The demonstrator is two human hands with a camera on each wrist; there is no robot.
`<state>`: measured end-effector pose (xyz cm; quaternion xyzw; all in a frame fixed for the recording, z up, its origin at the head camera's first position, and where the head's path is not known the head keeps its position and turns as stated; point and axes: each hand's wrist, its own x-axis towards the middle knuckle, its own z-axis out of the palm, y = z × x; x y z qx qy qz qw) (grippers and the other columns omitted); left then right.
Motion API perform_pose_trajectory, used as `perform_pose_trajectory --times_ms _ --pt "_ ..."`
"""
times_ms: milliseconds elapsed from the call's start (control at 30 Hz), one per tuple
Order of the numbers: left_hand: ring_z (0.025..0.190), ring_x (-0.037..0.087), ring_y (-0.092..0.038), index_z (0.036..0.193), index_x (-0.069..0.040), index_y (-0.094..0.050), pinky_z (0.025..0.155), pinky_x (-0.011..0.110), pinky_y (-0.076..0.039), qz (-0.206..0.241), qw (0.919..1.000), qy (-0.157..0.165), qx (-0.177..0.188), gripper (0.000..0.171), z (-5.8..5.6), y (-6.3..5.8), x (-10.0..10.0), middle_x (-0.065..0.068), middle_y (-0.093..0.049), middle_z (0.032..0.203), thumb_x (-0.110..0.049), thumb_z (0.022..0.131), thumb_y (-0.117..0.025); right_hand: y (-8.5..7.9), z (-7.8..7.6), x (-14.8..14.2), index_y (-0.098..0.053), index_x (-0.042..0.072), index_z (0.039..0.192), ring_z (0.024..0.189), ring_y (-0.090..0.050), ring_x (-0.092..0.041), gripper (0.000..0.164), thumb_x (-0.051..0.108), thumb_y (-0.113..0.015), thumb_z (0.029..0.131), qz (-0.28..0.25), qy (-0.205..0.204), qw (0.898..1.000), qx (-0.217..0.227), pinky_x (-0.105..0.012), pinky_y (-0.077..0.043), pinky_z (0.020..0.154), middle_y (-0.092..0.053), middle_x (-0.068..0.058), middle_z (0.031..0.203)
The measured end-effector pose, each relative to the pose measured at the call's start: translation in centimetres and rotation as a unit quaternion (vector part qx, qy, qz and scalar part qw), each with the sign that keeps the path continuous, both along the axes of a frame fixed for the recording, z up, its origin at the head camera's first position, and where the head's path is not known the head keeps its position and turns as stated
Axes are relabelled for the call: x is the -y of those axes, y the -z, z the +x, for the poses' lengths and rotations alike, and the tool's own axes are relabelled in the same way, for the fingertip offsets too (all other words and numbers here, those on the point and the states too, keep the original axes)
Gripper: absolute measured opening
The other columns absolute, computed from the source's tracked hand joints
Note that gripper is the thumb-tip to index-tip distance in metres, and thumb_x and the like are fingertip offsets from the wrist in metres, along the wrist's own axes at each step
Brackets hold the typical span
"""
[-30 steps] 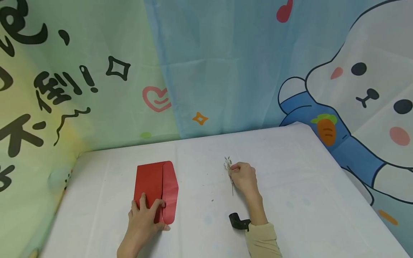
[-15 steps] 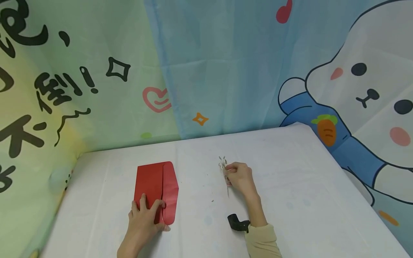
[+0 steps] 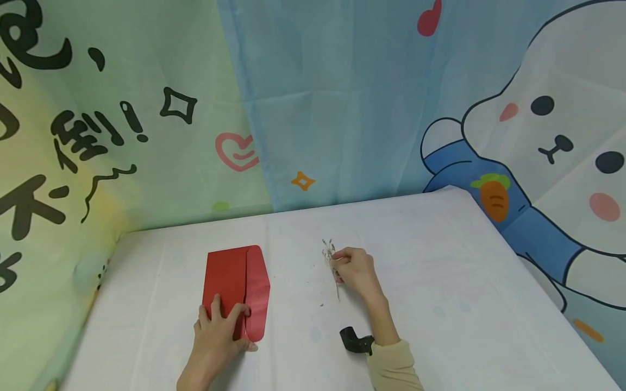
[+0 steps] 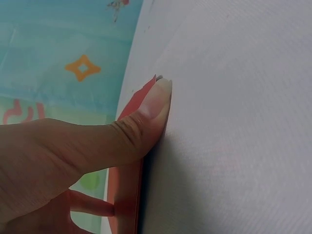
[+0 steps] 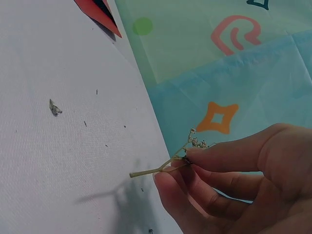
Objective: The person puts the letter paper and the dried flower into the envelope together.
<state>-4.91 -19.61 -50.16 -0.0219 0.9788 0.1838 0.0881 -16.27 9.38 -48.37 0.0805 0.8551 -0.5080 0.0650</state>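
On the white-covered table, a red envelope (image 3: pixel 227 274) lies at the left with its flap (image 3: pixel 258 296) folded out to the right. My left hand (image 3: pixel 217 331) holds its near part, fingers spread over the top and thumb at the near edge. In the left wrist view that thumb (image 4: pixel 153 105) lies against the edge by the flap's corner. To the right, my right hand (image 3: pixel 357 269) pinches a thin dried flower sprig (image 3: pixel 328 250) between thumb and fingers. The right wrist view shows the sprig's bare stem (image 5: pixel 146 172) sticking out above the table; fingers hide part of its tiny blossoms.
A black pipe-shaped thing (image 3: pixel 356 341) shows beside the right sleeve. Small dry crumbs (image 5: pixel 55 108) are scattered on the table (image 3: pixel 464 326) between the hands. A printed cloth backdrop (image 3: pixel 342 108) hangs behind the table.
My right hand has moved left toward the envelope, carrying the sprig. The black pipe-shaped thing has shifted left along with the sleeve. My left hand and the envelope stay put.
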Motion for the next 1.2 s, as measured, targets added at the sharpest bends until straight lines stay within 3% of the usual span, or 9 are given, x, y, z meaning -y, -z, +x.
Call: perform_pose_trajectory --times_ms 500,1200 --pt "0.131 0.066 -0.027 0.120 -0.022 -0.059 0.100 0.074 -0.038 0.004 0.9999 0.003 -0.010 0.069 0.3 0.1 0.2 0.039 -0.034 0.147 -0.034 0.064 -0.097 0.2 0.1 0.7 -0.073 -0.002 0.105 0.054 -0.066 -0.017 0.014 0.004 -0.071 0.092 0.003 -0.017 1.000 -0.005 -0.023 -0.048 0.053 -0.072 -0.011 0.078" --pt "0.132 0.068 -0.025 0.120 -0.024 -0.058 0.101 0.076 -0.035 0.014 0.9997 0.015 -0.010 0.066 0.3 0.1 0.4 0.039 -0.033 0.149 -0.038 0.067 -0.095 0.3 0.2 1.6 -0.073 -0.003 0.104 0.052 -0.065 -0.017 0.014 0.004 -0.070 0.093 -0.004 -0.027 1.000 -0.005 -0.024 -0.051 0.051 -0.069 -0.011 0.074"
